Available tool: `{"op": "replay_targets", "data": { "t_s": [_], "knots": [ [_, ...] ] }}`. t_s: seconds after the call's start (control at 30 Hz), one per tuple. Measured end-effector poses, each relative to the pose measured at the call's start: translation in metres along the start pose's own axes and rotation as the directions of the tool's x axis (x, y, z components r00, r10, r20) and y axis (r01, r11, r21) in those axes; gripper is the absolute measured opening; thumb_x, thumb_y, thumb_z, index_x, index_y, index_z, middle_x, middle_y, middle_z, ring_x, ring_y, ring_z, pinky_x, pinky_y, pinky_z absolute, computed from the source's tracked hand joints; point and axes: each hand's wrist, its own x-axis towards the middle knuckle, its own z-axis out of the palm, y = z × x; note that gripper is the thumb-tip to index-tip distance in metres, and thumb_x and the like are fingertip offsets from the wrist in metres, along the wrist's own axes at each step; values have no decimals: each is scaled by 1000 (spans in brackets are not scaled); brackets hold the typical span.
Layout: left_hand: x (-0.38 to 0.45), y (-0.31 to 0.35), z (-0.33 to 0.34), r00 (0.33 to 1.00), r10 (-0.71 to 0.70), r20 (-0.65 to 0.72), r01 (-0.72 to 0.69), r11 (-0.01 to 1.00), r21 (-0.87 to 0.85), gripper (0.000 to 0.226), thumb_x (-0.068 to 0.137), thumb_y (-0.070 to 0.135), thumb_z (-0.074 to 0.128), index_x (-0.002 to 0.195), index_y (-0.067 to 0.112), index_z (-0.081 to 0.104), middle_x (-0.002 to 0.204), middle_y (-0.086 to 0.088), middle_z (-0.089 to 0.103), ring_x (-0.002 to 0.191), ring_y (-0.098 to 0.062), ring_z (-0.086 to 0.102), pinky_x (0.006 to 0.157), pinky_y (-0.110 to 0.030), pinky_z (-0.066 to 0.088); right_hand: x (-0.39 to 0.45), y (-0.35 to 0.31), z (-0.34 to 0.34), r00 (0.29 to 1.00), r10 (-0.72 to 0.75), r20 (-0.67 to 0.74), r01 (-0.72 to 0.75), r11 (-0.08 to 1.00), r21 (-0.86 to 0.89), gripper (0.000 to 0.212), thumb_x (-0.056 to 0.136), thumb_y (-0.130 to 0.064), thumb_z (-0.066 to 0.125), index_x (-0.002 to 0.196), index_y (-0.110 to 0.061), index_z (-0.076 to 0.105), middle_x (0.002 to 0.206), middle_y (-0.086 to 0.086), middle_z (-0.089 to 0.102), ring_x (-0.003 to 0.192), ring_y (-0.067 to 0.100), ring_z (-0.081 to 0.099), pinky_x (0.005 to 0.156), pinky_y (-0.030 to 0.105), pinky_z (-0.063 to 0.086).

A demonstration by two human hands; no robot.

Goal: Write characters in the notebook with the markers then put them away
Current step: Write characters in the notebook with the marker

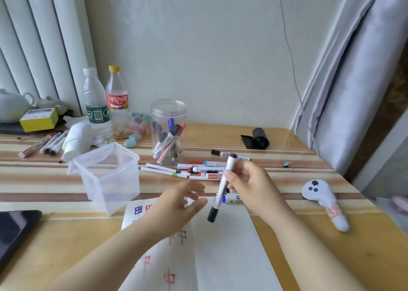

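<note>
Head view: the only view; it looks down over both hands to the counter (287, 231).
Right hand: the right hand (249, 187) has its fingers curled round the barrel of a black marker (221, 188), held above the far edge of the notebook.
Marker pose: it tilts, the black cap end low and toward the left hand, the other end up and away.
Left hand: the left hand (183, 204) holds nothing; its fingers are loosely spread, the tips just beside the capped end but not plainly touching it.
Notebook: the notebook (223, 251) lies open on the near counter under both forearms; blue and red characters show on its left page, the right page looks blank.
Loose markers: a cluster of markers (198, 169) lies on the counter just beyond the notebook, between it and the jar.
Jar: a clear round jar (169, 131) stands further back with several markers upright inside.
Box: a clear square box (108, 176) stands left of the jar and appears empty.
Step in hand: my judgement is that the cap is on and the left hand is coming to pull it off, so a black character is next; it could equally be just recapped, and I cannot tell which.
Next move: if uncapping, the left fingers need to pinch the cap and pull along the barrel while the right holds firm, then the tip goes down to the page.
</note>
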Motion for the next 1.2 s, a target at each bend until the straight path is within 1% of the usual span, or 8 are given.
{"op": "replay_targets", "data": {
  "t_s": [0.17,0.27,0.37,0.5,0.7,0.93,1.1,1.2],
  "knots": [
    [-13,-7,-21,997,-20,-72,22,999,35,9,95,26,46,92,31,53,74,7,55,64,-7,48,59,-17,38,3,-9,30,989,148,3,-132,873,469,7,89,-3,57,82,-6,58,71,4,68,65,12,67,66,25,54],
    [-23,-22,-30,997,-64,-42,71,982,176,14,96,27,43,85,35,48,75,10,55,67,-10,54,67,-23,46,-2,9,40,997,61,-37,-58,995,80,15,82,-11,65,93,-16,57,98,-5,65,91,10,61,77,17,44],
    [-29,-33,-31,998,-60,7,55,947,316,17,96,33,43,104,26,56,87,12,53,82,-13,53,74,-24,42,-8,11,45,921,-371,121,371,733,-570,40,81,-38,59,120,-29,55,123,-15,49,117,7,37,93,15,19],
    [-30,-34,-25,999,-32,27,19,926,376,26,96,36,43,105,16,56,95,3,62,86,-14,54,65,-19,31,-14,2,72,804,-354,477,589,584,-558,34,94,-33,44,126,-24,51,124,-9,55,119,11,45,97,25,35],
    [-29,-37,-27,984,-95,151,12,880,476,28,98,38,35,86,15,45,84,0,54,79,-17,49,62,-21,26,-16,11,87,752,-382,538,658,499,-564,28,96,-24,32,115,-13,50,110,3,52,100,22,52,74,36,45],
    [-35,-37,-33,955,-103,277,-21,911,411,40,99,40,28,97,7,51,76,-4,56,73,-22,52,70,-33,43,-16,12,87,700,-475,534,698,295,-652,34,88,-34,31,72,-20,57,54,-7,56,37,14,50,39,21,18],
    [-41,-40,-44,957,-94,273,-22,920,392,31,97,42,28,87,19,46,64,12,42,66,-14,47,60,-23,35,-19,11,83,750,-349,562,661,427,-617,52,95,-53,11,136,-35,38,89,5,67,81,31,62,60,32,36],
    [-45,-42,-51,967,-95,237,1,929,369,30,97,42,30,71,29,35,66,7,45,67,-18,48,62,-27,38,-17,3,79,815,-251,522,571,499,-652,49,98,-53,23,143,-34,23,96,2,66,92,26,61,68,31,41]
  ]
}}
